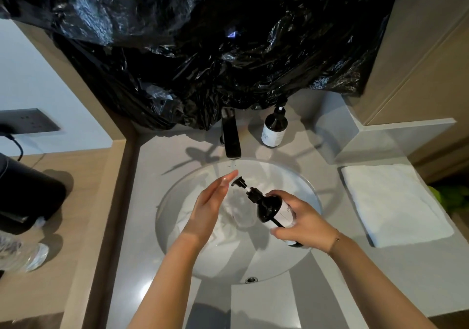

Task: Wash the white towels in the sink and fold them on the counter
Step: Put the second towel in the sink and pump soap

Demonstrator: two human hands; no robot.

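White towel cloth (228, 217) lies wet in the round grey sink (291, 265). A dark pump bottle (272, 208) is gripped by the right hand (297, 217), tilted toward the flat, released left hand (213, 201). Its nozzle should be kept over the palm while pumped. A folded white towel (393, 201) rests on the counter (380, 278).

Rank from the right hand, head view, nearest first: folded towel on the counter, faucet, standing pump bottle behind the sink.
From the right hand, which grips a tilted pump bottle over the sink:
1. Folded towel, on the counter to its right.
2. Faucet, behind the basin, up and left.
3. Standing pump bottle, at the back of the counter; close to the faucet's rank, hard to call.
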